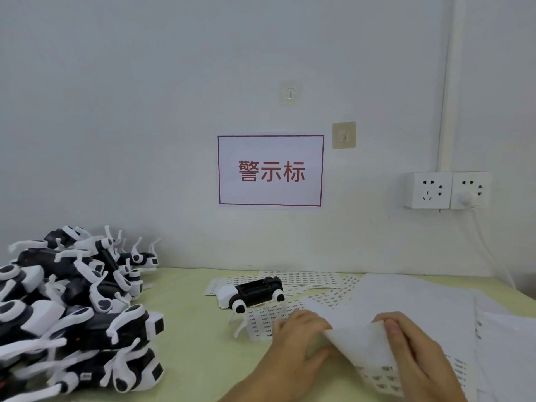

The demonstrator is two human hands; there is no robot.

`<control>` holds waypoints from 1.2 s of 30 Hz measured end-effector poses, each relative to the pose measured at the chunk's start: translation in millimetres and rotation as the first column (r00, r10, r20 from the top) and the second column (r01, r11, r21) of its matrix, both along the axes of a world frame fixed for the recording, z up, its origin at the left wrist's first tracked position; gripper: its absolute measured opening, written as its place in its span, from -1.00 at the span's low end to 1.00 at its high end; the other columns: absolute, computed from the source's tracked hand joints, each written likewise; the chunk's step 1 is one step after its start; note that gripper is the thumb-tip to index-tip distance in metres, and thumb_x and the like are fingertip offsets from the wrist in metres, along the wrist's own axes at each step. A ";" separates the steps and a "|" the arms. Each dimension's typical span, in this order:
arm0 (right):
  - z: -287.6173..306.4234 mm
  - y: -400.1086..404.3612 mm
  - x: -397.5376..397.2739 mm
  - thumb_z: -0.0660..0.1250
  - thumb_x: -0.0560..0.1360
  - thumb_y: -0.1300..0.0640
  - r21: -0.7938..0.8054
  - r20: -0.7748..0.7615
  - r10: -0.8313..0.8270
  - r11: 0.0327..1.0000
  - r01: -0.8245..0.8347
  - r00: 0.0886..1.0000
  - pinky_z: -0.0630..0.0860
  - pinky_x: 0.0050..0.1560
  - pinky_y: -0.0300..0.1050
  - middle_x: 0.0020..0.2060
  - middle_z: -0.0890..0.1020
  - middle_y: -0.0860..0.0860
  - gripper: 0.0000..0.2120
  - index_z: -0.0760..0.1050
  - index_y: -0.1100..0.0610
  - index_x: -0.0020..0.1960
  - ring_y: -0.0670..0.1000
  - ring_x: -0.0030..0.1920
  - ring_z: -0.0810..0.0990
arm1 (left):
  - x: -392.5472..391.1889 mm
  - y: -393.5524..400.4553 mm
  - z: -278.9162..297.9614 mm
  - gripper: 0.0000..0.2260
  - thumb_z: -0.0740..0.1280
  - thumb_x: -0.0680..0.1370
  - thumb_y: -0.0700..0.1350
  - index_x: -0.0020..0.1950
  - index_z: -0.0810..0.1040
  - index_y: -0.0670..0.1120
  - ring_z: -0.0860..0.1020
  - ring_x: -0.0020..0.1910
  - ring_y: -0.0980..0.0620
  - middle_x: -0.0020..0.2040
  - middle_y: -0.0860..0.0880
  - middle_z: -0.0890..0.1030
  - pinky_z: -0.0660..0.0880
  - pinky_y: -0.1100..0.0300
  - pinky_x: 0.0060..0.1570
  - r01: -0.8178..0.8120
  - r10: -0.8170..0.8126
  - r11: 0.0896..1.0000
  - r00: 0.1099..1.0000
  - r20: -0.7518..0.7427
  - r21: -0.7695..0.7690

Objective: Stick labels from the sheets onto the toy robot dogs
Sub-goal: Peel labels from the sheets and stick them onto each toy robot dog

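Head cam, both hands low centre-right over the label sheets. Right hand (417, 352) pinches the lifted corner of a white sheet (406, 300), thumb on top, fingers (391, 329) curled under the edge, as far as I can see. The corner is peeled up and curled back, showing rows of small printed labels on the sheet below (380, 372). Left hand (295, 343) rests just beside it on the paper, fingers bent loosely against the curled corner; I can't tell if it actually grips anything.

One toy robot dog (252, 293) lies alone on its side on top of more label sheets (301, 278), just beyond the left hand, black body, white head and legs. Big pile of the same dogs (72, 309) heaped at the left of the pale green surface (188, 329), well apart from the hands.

More blank-side sheets (507, 329) stacked at the right edge.

Wall behind: white sign (270, 170) with red border and red characters, two stick-on hooks (344, 135) above it, double socket (446, 190) at right with a white plug and cable in it.
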State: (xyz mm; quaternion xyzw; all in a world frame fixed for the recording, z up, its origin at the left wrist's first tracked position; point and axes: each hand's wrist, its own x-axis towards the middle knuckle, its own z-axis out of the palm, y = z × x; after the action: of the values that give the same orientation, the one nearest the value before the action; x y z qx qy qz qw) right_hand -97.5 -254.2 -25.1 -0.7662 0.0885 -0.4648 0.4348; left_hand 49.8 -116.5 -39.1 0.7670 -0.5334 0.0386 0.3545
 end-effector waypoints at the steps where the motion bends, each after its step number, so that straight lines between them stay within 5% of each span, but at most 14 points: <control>1: 0.2 -1.6 0.0 0.09 0.64 0.16 0.130 0.036 0.036 0.991 -0.040 0.999 0.41 -0.38 -0.28 -0.37 0.64 0.09 -0.66 0.59 -0.03 -0.15 0.03 -0.42 0.54 | -1.3 0.5 2.2 -0.89 0.34 0.60 -0.02 0.07 0.56 0.21 0.33 0.22 0.33 0.06 0.27 0.52 0.16 0.23 0.26 -0.023 0.021 0.999 0.999 -0.041 -0.038; 3: 2.0 -5.7 -0.4 0.05 0.67 0.23 0.333 0.085 0.100 0.935 -0.123 0.991 0.52 -0.38 -0.25 -0.27 0.68 0.19 -0.64 0.60 0.09 -0.06 0.12 -0.33 0.66 | -3.9 2.0 8.6 -0.81 0.36 0.60 -0.02 -0.14 0.55 0.27 0.50 0.07 0.16 -0.12 0.27 0.59 0.36 0.26 0.11 -0.047 0.012 0.985 0.979 -0.206 -0.164; 5: 2.9 -11.0 0.3 0.01 0.68 0.23 0.400 0.066 0.123 0.906 -0.139 0.990 0.55 -0.33 -0.14 -0.20 0.70 0.21 -0.66 0.57 0.21 0.05 0.15 -0.19 0.70 | -6.9 2.3 15.4 -0.83 0.37 0.61 -0.11 -0.05 0.63 0.17 0.63 -0.02 0.20 -0.07 0.24 0.68 0.50 0.31 -0.02 -0.073 -0.063 0.945 0.916 -0.395 -0.319; 9: 0.9 -15.0 1.1 0.15 0.62 0.38 0.309 -0.128 0.176 0.942 -0.130 0.976 0.53 -0.17 0.04 -0.14 0.73 0.10 -0.70 0.64 0.19 0.01 0.09 -0.09 0.70 | -11.4 1.1 27.4 -0.85 0.37 0.61 -0.13 0.16 0.64 -0.01 0.71 -0.03 0.02 -0.01 0.03 0.74 0.64 0.09 -0.03 -0.173 -0.145 0.895 0.758 -0.636 -0.411; 11: 2.4 -10.8 -0.3 0.21 0.59 0.38 0.215 -0.249 0.234 0.959 -0.182 0.940 0.55 -0.16 -0.03 -0.12 0.73 0.02 -0.68 0.68 0.10 -0.02 -0.02 -0.09 0.69 | -13.8 -1.2 28.5 -0.86 0.37 0.61 -0.12 0.15 0.64 -0.01 0.72 -0.05 -0.03 -0.04 -0.02 0.74 0.65 0.07 -0.08 -0.170 -0.178 0.897 0.706 -0.686 -0.409; 13: 4.5 -6.5 -1.6 0.27 0.58 0.31 0.148 -0.327 0.262 0.963 -0.224 0.908 0.56 -0.18 -0.17 -0.11 0.73 -0.04 -0.68 0.72 -0.01 -0.06 -0.11 -0.16 0.67 | -17.7 -3.7 28.6 -0.87 0.38 0.60 -0.13 0.14 0.65 -0.02 0.72 -0.07 -0.07 -0.05 -0.06 0.74 0.65 0.06 -0.09 -0.167 -0.201 0.896 0.672 -0.713 -0.410; 18: -0.7 -2.9 0.2 0.41 0.51 0.22 0.107 -0.370 0.184 0.982 -0.155 0.910 0.57 0.04 0.06 -0.20 0.73 0.01 -0.83 0.71 -0.02 -0.12 0.19 -0.13 0.66 | -18.7 -7.0 24.4 -0.86 0.39 0.59 -0.12 0.14 0.66 -0.03 0.71 -0.03 -0.12 -0.02 -0.09 0.74 0.65 -0.01 -0.03 -0.094 -0.244 0.914 0.649 -0.721 -0.394; 24: 1.1 -1.2 -1.6 0.36 0.52 0.35 0.116 -0.235 0.160 0.984 -0.136 0.959 0.48 -0.28 -0.31 -0.27 0.71 0.04 -0.75 0.68 0.08 -0.21 -0.05 -0.33 0.60 | -17.6 -6.9 21.1 -0.86 0.39 0.59 -0.17 0.12 0.66 -0.02 0.70 0.01 -0.12 -0.01 -0.10 0.73 0.59 -0.14 0.12 -0.082 -0.235 0.925 0.647 -0.726 -0.372; 32: 20.3 -2.8 3.9 0.40 0.51 0.11 -0.200 -0.357 0.035 0.973 -0.112 0.934 0.44 -0.13 -0.34 -0.28 0.65 -0.14 -0.87 0.62 0.02 -0.22 -0.12 -0.17 0.56 | -13.0 -3.7 28.8 -0.84 0.38 0.59 -0.16 0.16 0.64 -0.03 0.71 -0.01 -0.10 -0.03 -0.10 0.74 0.61 -0.10 0.10 -0.163 -0.238 0.876 0.671 -0.702 -0.453; 36: 39.9 -4.3 14.9 0.34 0.56 0.08 -0.121 -0.438 0.138 0.970 -0.210 0.888 0.50 -0.12 -0.25 -0.21 0.68 -0.13 -0.85 0.65 -0.02 -0.15 -0.14 -0.15 0.61 | -12.1 0.0 34.0 -0.86 0.36 0.61 -0.14 0.15 0.64 -0.03 0.71 -0.04 -0.06 -0.04 -0.06 0.74 0.62 -0.07 0.07 -0.224 -0.205 0.850 0.693 -0.691 -0.478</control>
State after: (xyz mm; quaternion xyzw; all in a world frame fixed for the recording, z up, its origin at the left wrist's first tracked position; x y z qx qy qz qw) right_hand -82.6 -258.5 14.8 -0.8874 0.0734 -0.2507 0.3798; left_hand 37.7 -116.5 -5.1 0.5944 -0.3150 -0.1182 0.7304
